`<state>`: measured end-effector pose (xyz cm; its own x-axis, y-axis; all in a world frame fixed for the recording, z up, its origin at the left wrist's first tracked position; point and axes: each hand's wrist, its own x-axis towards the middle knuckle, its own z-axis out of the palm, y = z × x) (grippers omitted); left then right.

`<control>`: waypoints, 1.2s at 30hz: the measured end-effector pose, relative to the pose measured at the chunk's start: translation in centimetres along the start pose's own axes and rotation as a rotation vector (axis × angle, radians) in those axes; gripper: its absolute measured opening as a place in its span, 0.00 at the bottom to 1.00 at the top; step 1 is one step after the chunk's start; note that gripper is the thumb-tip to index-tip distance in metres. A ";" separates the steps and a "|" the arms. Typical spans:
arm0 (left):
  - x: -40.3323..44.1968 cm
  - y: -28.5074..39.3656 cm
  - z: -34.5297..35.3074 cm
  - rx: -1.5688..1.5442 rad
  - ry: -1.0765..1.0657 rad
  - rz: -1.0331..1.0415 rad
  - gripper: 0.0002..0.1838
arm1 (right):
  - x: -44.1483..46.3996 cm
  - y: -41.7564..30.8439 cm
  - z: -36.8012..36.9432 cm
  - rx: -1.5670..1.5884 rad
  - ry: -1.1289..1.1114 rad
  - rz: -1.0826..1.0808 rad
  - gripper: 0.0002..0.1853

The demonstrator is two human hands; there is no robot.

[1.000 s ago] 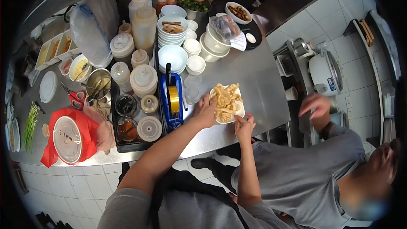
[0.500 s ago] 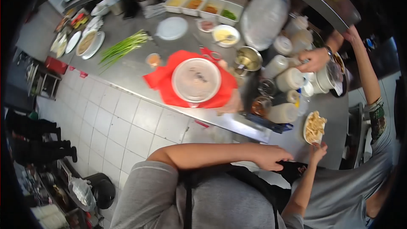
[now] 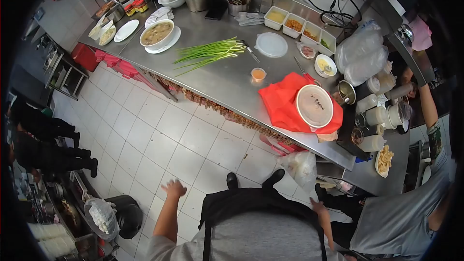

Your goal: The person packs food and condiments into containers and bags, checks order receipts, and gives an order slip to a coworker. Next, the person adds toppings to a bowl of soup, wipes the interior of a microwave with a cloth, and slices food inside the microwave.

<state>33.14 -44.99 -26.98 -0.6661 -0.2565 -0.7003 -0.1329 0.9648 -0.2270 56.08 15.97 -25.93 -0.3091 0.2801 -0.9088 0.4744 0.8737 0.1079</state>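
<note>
Left hand [image 3: 174, 188] released, fingers spread above floor [image 3: 188, 145]. Right hand [image 3: 317, 207] near bag [image 3: 300, 169], finger state can't tell; careless swing could snag bag. Plate [image 3: 377, 165] near counter [image 3: 363, 178] edge; co-worker [image 3: 401, 212] bump could spill fried food [image 3: 385, 159].

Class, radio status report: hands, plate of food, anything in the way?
Left hand open, empty; right hand off the plate, grip unclear. Food plated on counter. Co-worker nearby, possibly in the way.

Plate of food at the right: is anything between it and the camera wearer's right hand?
Nothing visible stands on the counter between the plate of food and the right hand; a co-worker's dark clothing shows near that line.
</note>
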 end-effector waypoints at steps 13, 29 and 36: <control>-13.6 16.4 -16.0 -0.876 0.729 1.351 0.30 | -10.9 -43.3 -15.4 1.748 -0.813 -0.626 0.31; -14.4 12.5 -29.8 -2.052 -0.754 1.316 0.29 | -13.7 -5.1 -20.8 0.980 1.911 -0.387 0.16; -26.8 30.5 -37.8 -1.132 -0.499 1.598 0.10 | 2.6 27.4 -14.3 1.496 1.657 0.729 0.20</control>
<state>19.14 -6.49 10.46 -0.4345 0.8985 0.0628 -0.1873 -0.1583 0.9695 56.46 46.33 -19.59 0.3344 0.9243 0.1838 0.5824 -0.0494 -0.8114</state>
